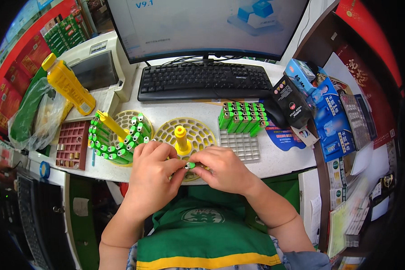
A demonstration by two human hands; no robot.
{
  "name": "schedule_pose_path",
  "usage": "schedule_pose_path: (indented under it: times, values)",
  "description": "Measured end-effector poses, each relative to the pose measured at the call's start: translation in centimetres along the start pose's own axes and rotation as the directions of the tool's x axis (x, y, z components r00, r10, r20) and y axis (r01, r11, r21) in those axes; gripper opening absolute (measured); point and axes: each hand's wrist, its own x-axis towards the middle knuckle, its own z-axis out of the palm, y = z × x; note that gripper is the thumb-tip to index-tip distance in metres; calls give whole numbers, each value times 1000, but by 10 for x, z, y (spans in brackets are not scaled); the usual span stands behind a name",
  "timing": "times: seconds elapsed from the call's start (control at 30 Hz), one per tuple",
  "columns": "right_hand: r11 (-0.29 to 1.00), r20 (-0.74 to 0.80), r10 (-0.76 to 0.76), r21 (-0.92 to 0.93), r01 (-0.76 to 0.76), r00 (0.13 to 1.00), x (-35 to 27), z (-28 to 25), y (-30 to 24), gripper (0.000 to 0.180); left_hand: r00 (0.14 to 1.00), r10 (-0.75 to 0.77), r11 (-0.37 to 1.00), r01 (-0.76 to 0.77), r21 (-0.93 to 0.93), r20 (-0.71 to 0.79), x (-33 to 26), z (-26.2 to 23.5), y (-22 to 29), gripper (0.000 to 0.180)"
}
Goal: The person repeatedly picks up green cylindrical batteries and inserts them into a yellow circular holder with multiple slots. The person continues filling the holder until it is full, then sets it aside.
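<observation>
Between my two hands is a small green lighter with a silvery top point(190, 165), seen nearly end-on. My left hand point(155, 168) pinches it from one side, and my right hand point(222, 168) grips it from the other. Just beyond them stands a round yellow rack with oval holes point(168, 130) and an upright centre handle point(181, 137); my fingers partly cover its near edge. To the left, a similar yellow rack point(130, 118) carries several green lighters point(117, 150) around its rim. On the right, more green lighters point(240, 117) stand upright in rows in a pale grid tray point(242, 144), whose near cells are bare.
A black keyboard point(204, 81) lies behind the racks, below a monitor point(207, 27). At left are a reddish compartment tray point(71, 146) and a leaning yellow bottle point(69, 85). Right of the grid tray are a mouse point(274, 111), a black box point(291, 101) and blue boxes point(330, 119).
</observation>
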Motion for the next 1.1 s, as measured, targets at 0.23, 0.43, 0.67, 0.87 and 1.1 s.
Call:
schedule_pose_path:
  times: [0.23, 0.43, 0.67, 0.87, 1.1]
  values:
    - [999, 7, 18, 28, -18, 1000, -3, 4, 6, 22, 971, -24, 972, -32, 232, 237, 23, -13, 20, 15]
    - [980, -355, 192, 30, -194, 915, -26, -38, 22, 18, 987, 88, 996, -90, -7, -131, 39, -6, 41, 25]
    - [912, -605, 321, -9, -410, 729, -57, -93, 66, 10, 999, -13, 937, 2, -348, -30, 72, 98, 60, 21]
    - [883, -412, 469, 193, -428, 781, -69, -88, 95, 16, 998, -63, 975, 66, -211, 19, 94, 145, 56, 14]
    - [916, -453, 399, 158, -368, 798, -63, -90, 81, 17, 998, -19, 972, 5, -236, -58, 98, 141, 63, 13]
